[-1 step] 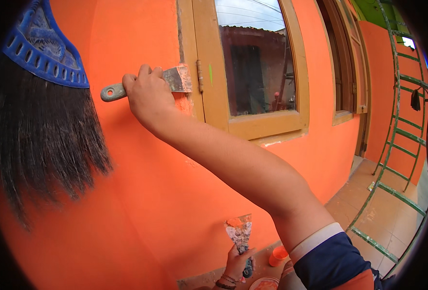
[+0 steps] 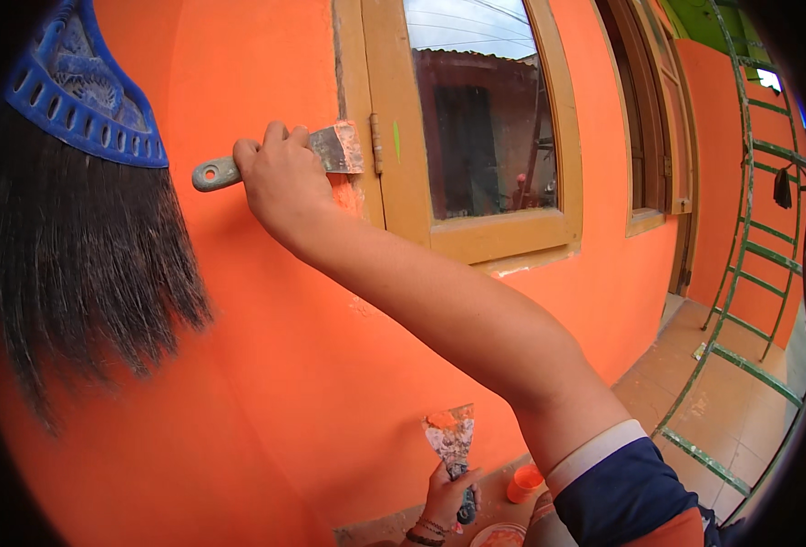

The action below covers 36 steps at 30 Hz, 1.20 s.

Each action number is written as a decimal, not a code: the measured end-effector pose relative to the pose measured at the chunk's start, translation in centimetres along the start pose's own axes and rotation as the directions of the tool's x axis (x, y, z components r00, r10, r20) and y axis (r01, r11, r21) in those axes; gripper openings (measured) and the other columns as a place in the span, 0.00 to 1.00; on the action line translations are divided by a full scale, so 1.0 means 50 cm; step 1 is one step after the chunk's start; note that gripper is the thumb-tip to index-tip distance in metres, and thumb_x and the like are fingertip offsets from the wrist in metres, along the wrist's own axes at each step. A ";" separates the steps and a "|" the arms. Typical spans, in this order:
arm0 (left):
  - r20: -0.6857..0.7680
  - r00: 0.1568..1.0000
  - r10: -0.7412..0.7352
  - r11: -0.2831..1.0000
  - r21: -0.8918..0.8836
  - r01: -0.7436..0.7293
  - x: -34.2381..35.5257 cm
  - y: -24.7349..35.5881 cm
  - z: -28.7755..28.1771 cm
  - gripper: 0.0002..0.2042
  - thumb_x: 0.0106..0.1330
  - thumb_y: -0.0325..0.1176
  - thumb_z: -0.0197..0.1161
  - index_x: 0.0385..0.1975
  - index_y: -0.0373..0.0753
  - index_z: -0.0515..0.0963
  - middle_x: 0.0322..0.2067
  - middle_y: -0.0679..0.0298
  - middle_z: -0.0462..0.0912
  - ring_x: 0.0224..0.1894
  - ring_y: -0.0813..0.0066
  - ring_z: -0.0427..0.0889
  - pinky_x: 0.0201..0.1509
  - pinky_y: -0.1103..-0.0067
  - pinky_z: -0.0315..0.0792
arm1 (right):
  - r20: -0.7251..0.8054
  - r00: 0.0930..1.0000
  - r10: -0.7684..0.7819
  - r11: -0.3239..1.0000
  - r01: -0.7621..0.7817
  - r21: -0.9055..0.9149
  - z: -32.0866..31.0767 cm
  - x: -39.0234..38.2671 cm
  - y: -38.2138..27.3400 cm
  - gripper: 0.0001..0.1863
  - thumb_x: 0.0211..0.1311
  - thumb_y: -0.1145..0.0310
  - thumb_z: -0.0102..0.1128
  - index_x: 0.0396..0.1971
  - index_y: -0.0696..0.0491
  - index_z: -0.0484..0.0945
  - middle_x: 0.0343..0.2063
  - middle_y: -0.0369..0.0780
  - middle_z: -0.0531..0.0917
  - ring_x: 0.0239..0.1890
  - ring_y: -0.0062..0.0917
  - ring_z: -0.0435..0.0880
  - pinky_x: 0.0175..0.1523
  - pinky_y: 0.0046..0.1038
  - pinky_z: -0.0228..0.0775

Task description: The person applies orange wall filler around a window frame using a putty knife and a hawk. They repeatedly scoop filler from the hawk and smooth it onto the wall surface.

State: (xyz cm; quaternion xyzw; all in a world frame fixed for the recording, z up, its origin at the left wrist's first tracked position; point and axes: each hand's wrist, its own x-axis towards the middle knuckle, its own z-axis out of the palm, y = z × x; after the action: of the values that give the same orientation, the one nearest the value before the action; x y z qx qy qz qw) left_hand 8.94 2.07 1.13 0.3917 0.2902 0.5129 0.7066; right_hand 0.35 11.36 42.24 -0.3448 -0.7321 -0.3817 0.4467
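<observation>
My right hand (image 2: pixel 289 178) is closed around a putty knife (image 2: pixel 337 149), its fingers over the base of the blade. The grey handle with a hole at its end sticks out to the left. Orange paste coats the blade's edge, which touches the seam between the orange wall (image 2: pixel 266 301) and the brown window frame (image 2: pixel 357 91). Lower down, my left hand (image 2: pixel 441 501), with bracelets at the wrist, grips a second putty knife (image 2: pixel 452 438). That blade points up and carries a smear of orange paste.
A blue broom head (image 2: pixel 102 100) with black bristles hangs at the left. A green ladder (image 2: pixel 740 246) stands at the right on floor tiles (image 2: pixel 694 401). Below are an orange cup (image 2: pixel 523 483) and a container of orange material (image 2: pixel 498 536). The window pane (image 2: pixel 485 128) is near my right hand.
My right hand and its putty knife have shifted very slightly to the right. My left hand looks unmoved.
</observation>
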 end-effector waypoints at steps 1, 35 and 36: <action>0.012 1.000 0.007 1.000 -0.022 -0.007 -0.001 -0.002 -0.001 0.14 0.61 0.23 0.63 0.40 0.39 0.64 0.21 0.64 0.72 0.16 0.72 0.77 0.15 0.75 0.73 | -0.018 1.000 -0.004 1.000 0.004 0.011 0.003 -0.001 0.007 0.12 0.58 0.75 0.58 0.42 0.59 0.72 0.39 0.50 0.73 0.42 0.42 0.76 0.38 0.32 0.80; -0.001 1.000 -0.010 0.999 -0.039 0.010 0.007 -0.007 0.012 0.14 0.61 0.23 0.62 0.41 0.39 0.64 0.21 0.65 0.72 0.16 0.72 0.77 0.15 0.75 0.73 | -0.159 0.987 -0.030 0.977 0.062 0.202 -0.011 -0.017 0.043 0.10 0.55 0.80 0.55 0.37 0.59 0.68 0.33 0.53 0.73 0.33 0.45 0.77 0.34 0.38 0.75; 0.009 1.000 0.009 1.000 -0.028 -0.008 0.005 -0.007 0.011 0.14 0.61 0.23 0.62 0.41 0.39 0.64 0.21 0.65 0.72 0.16 0.72 0.77 0.15 0.75 0.73 | -0.152 0.988 -0.033 0.973 0.067 0.221 -0.018 -0.014 0.049 0.10 0.55 0.80 0.54 0.38 0.59 0.68 0.33 0.53 0.73 0.34 0.45 0.77 0.34 0.39 0.75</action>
State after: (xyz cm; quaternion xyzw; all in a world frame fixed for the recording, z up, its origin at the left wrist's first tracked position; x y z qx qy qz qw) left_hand 9.65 2.10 1.13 0.3854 0.2781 0.5181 0.7111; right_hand 3.02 11.63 42.49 -0.2443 -0.7442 -0.3317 0.5258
